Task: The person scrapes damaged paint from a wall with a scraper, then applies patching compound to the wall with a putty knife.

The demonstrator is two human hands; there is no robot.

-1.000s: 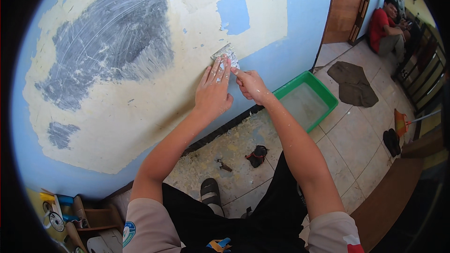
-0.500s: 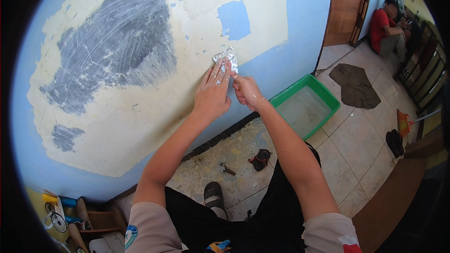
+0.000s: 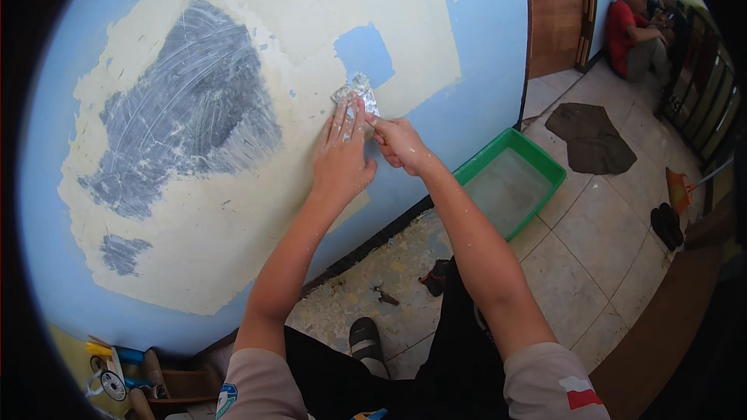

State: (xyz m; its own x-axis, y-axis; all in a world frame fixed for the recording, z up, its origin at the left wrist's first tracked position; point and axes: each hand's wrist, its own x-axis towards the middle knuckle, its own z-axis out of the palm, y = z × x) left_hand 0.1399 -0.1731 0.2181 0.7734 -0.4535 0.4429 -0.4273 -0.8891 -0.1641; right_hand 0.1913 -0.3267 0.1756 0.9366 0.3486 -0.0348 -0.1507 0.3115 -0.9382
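Observation:
A flat metal scraper (image 3: pixel 355 88), smeared with pale flakes, is held against the wall with its blade at the lower left edge of a bare blue patch (image 3: pixel 366 54). My right hand (image 3: pixel 401 144) is wrapped round its handle, which is mostly hidden by the fingers. Stretched out flat, the fingers of my left hand (image 3: pixel 340 167) press on the blade from above. White specks cling to both hands and forearms. Around the blade the wall has a cream coating (image 3: pixel 405 23), and further left lies a large dark grey scraped area (image 3: pixel 187 101).
A green basin (image 3: pixel 554 179) of cloudy water stands on the tiles at right, near a brown cloth (image 3: pixel 591 138). Paint flakes litter the floor by the wall. Someone in a red shirt (image 3: pixel 620 27) sits by the door. Wooden shelving (image 3: pixel 183 383) is at lower left.
The scraper and both hands have moved slightly up the wall, bringing the blade to the blue patch's edge. My view has shifted, so the wall sits differently in it.

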